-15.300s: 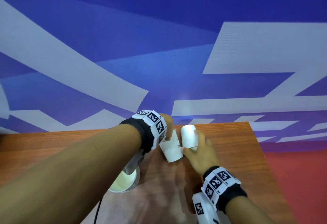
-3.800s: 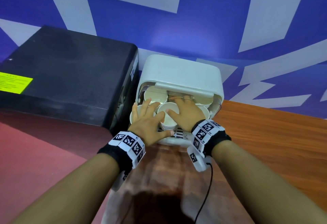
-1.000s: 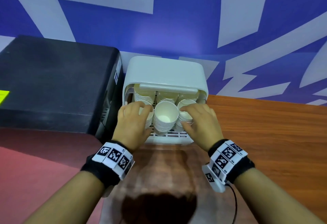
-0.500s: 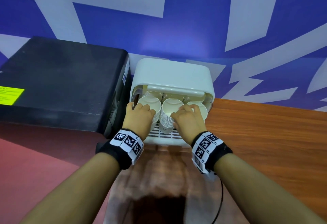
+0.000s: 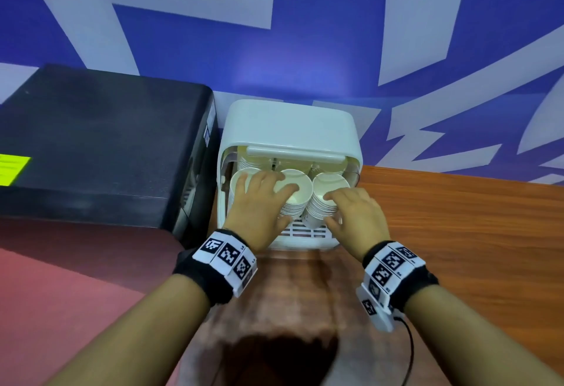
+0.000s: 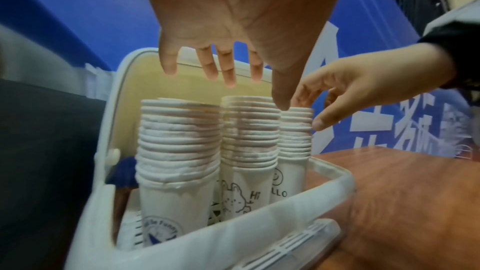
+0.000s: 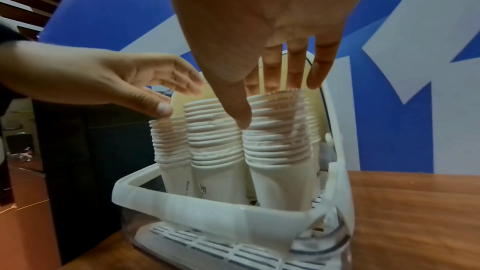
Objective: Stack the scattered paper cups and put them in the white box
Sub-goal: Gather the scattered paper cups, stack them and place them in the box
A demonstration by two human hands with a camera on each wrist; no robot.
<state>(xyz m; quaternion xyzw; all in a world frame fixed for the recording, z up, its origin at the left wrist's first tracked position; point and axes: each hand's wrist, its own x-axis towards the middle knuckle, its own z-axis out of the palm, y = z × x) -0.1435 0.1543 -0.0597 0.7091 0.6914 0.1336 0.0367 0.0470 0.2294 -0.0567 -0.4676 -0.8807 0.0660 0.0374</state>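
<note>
Three tall stacks of white paper cups stand upright inside the white plastic box on the brown wooden desk. Left hand and right hand hover over the rims, fingers released, grasping nothing.

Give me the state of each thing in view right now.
Box: lid up, front open.
Left stack: upright in box.
Middle stack: upright in box.
Right stack: upright in box.
Left hand: open, fingers spread over the stacks.
Right hand: open, fingertips at right stack.
</note>
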